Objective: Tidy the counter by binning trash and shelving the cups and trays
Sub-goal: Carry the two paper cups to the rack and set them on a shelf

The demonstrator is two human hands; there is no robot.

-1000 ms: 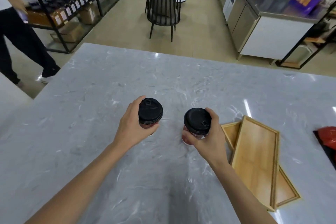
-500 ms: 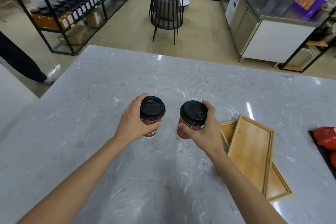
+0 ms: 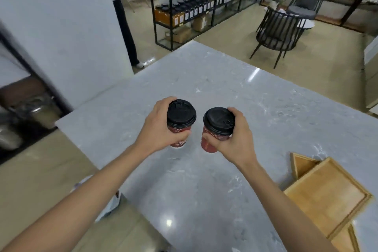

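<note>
Left hand (image 3: 158,129) wraps one red paper cup with black lid (image 3: 181,119), right hand (image 3: 235,137) wraps the other lidded red cup (image 3: 217,127), both lifted above grey marble bench (image 3: 204,88). Carry upright, grip bodies not lids. Stacked wooden trays (image 3: 325,194) next.

arms: 2, bare (no sleeves in view) | left hand (image 3: 158,129) | right hand (image 3: 235,139)
</note>
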